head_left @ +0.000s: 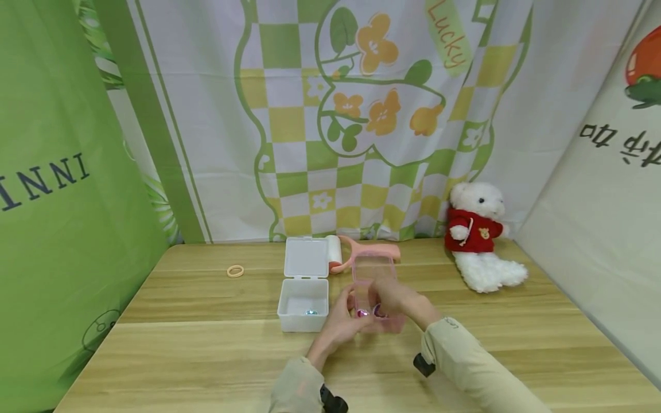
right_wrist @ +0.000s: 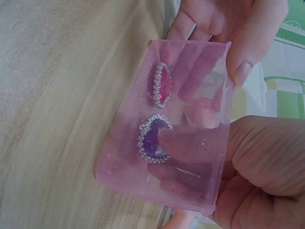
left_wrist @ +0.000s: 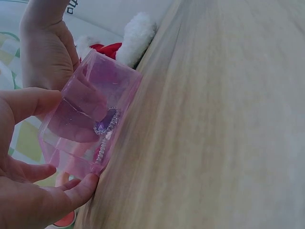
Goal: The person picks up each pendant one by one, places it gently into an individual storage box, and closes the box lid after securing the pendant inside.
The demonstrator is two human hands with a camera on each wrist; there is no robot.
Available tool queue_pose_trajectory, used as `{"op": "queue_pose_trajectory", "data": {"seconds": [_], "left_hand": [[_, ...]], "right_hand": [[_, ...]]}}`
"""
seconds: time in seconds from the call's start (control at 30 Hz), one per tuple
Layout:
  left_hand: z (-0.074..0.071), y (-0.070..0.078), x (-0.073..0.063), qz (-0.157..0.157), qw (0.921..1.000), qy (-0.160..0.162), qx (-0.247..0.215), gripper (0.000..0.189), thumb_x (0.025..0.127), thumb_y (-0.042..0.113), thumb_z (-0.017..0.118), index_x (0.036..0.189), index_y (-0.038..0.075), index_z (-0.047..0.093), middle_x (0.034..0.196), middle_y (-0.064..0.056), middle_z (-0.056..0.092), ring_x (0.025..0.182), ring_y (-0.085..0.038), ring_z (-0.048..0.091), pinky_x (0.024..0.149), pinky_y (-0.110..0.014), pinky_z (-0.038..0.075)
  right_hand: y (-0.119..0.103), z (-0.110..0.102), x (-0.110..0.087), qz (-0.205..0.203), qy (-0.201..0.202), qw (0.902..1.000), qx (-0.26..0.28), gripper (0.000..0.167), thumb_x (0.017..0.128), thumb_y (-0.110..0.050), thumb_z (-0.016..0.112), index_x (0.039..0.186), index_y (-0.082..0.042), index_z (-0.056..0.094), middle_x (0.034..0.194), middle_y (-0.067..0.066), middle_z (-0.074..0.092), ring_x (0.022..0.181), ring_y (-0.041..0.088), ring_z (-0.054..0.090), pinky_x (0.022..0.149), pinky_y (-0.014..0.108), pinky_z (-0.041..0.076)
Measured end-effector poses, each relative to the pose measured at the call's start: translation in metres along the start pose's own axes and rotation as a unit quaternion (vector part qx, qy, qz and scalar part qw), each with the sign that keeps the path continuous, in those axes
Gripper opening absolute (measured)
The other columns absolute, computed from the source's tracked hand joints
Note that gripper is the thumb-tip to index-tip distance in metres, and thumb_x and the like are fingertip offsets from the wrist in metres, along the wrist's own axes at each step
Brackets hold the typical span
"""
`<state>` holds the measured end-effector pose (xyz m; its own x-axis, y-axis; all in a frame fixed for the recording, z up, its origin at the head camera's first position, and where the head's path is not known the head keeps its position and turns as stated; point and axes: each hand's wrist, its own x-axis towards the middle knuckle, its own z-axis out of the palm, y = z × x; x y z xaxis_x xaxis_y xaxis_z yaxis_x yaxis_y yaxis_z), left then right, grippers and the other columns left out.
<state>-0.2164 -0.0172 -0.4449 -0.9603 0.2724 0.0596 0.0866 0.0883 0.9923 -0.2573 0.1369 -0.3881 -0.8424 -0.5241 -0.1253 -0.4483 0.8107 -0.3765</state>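
A see-through pink box (head_left: 387, 326) stands on the table with its lid raised. My left hand (head_left: 343, 318) grips its left side, thumb near the bottom front corner and a finger at the rim. My right hand (head_left: 391, 293) reaches down into the box. Its thumb and fingers pinch a purple gem ornament (right_wrist: 152, 138) edged with silver beads, seen through the pink wall in the right wrist view. Beside that, inside the same box, is a pink-red gem ornament (right_wrist: 164, 86) with a similar beaded edge.
Left of the pink box is an open white box (head_left: 304, 324) holding a teal gem ornament (head_left: 311, 312). Behind them lies a lint roller (head_left: 374, 249) with a pink handle. A small tan ring (head_left: 235, 271) lies farther left; a white plush bear (head_left: 477, 229) sits back right.
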Motion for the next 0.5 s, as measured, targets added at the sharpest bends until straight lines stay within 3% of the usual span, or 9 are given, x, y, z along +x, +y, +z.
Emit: {"op": "queue_pose_trajectory", "data": {"seconds": [0.07,0.23,0.37,0.5], "left_hand": [[-0.001,0.001,0.000,-0.002,1.0000,0.002,0.004,0.082,0.080,0.013,0.074,0.148,0.004,0.028,0.138,-0.021,0.044,0.120,-0.032,0.046,0.092,-0.043,0.043],[-0.003,0.000,0.000,-0.007,0.9993,0.013,0.035,0.085,0.078,0.015,0.076,0.148,0.002,0.028,0.129,-0.021,0.050,0.114,-0.032,0.050,0.089,-0.042,0.045],[-0.004,0.002,-0.001,0.005,0.9961,0.017,0.086,0.083,0.078,0.018,0.075,0.145,-0.002,0.030,0.128,-0.019,0.052,0.111,-0.030,0.052,0.086,-0.041,0.046],[-0.004,0.016,-0.002,0.047,0.9857,0.019,0.160,0.069,0.078,0.018,0.069,0.137,-0.002,0.041,0.126,-0.018,0.055,0.112,-0.031,0.054,0.089,-0.044,0.046]], "right_hand": [[-0.001,0.000,-0.001,0.008,0.003,0.9999,0.006,0.021,0.069,0.015,0.070,0.072,-0.005,0.064,0.070,0.003,0.060,0.066,0.015,0.055,0.063,0.032,0.050],[-0.003,0.000,-0.002,-0.016,0.021,0.9996,0.011,0.021,0.064,0.016,0.071,0.071,-0.003,0.064,0.069,0.005,0.062,0.064,0.017,0.057,0.060,0.032,0.051],[-0.002,0.000,-0.004,-0.088,0.049,0.9941,0.040,0.018,0.066,0.016,0.067,0.072,0.000,0.065,0.069,0.008,0.064,0.064,0.017,0.058,0.059,0.027,0.050],[-0.003,0.000,-0.007,-0.181,0.109,0.9732,0.092,0.017,0.072,0.016,0.065,0.075,-0.001,0.065,0.071,0.007,0.066,0.067,0.016,0.062,0.060,0.023,0.050]]}}
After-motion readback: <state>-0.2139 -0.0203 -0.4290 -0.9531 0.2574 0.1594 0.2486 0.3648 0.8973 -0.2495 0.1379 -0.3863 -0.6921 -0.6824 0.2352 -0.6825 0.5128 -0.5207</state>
